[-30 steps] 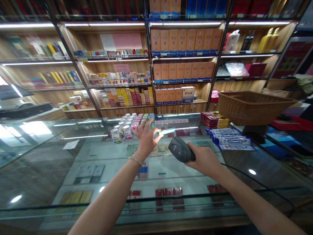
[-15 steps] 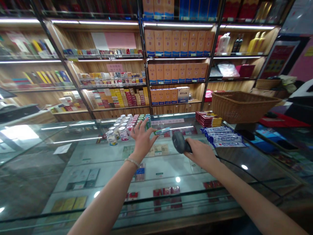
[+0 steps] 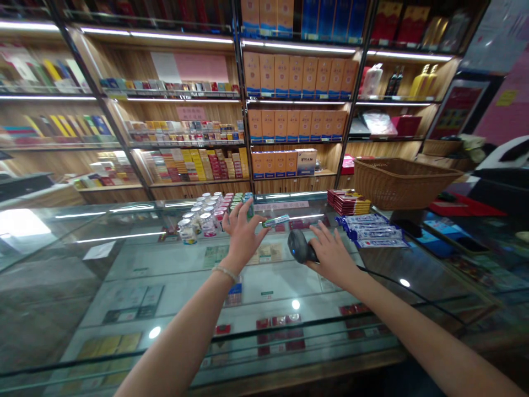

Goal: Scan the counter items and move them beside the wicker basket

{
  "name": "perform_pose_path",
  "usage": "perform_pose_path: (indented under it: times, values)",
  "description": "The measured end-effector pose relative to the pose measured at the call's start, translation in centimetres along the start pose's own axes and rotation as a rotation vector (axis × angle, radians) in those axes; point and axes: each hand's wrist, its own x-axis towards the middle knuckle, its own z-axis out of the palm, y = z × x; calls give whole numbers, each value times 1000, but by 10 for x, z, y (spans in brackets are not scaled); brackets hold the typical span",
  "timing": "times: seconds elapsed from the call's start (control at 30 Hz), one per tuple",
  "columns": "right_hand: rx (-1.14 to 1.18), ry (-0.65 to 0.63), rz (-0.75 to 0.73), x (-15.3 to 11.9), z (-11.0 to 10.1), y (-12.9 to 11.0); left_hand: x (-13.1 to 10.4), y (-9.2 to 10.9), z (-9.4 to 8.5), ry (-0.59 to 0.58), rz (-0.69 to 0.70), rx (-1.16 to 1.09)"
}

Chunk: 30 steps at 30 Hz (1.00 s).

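My left hand (image 3: 243, 234), with a light bracelet at its wrist, pinches one end of a small green-and-white candy roll (image 3: 275, 221) between thumb and index finger. Its other fingers are raised and spread. On the right, a dark handheld barcode scanner (image 3: 298, 246) shows a small blue light, its head facing left towards the roll. My right hand (image 3: 333, 253) is at the scanner's handle with fingers stretched out and apart, the thumb lying beside the handle. Part of the handle is hidden by the hand. Both hands are over the glass counter (image 3: 264, 275).
Several small jars (image 3: 200, 215) stand left of my left hand. Blue-and-white packets (image 3: 374, 229), red packs (image 3: 349, 202) and a wicker basket (image 3: 405, 179) are at the right. The scanner's cable (image 3: 413, 292) runs right across the glass. Stocked shelves line the back wall.
My right hand's fingers have loosened from around the scanner's handle and spread out. The scanner's blue light now shows. My left hand still holds the candy roll in nearly the same place.
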Motion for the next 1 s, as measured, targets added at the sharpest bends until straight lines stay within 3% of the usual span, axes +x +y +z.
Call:
perform_pose_path:
  times: [0.17, 0.27, 0.33, 0.43, 0.53, 0.67, 1.0]
  values:
    - [82, -155, -12, -2, -8, 5, -1, -1, 1, 15, 3, 2]
    - [138, -275, -25, 4, -22, 14, 0, 0, 1, 18, 3, -2]
    - [156, -287, -6, 16, -34, 21, 0, 1, 0, 20, 1, -5]
    - [138, -118, 27, 44, -46, 27, 0, 2, -1, 21, -1, -9]
    - [117, 52, -26, 75, -45, 27, 0, 1, -1, 16, 8, -23]
    - [153, 93, -45, 102, -31, 26, 0, -1, 0, 19, 3, -21]
    - [333, 193, -39, 103, -2, 29, 1, 5, -2, -16, 4, 51]
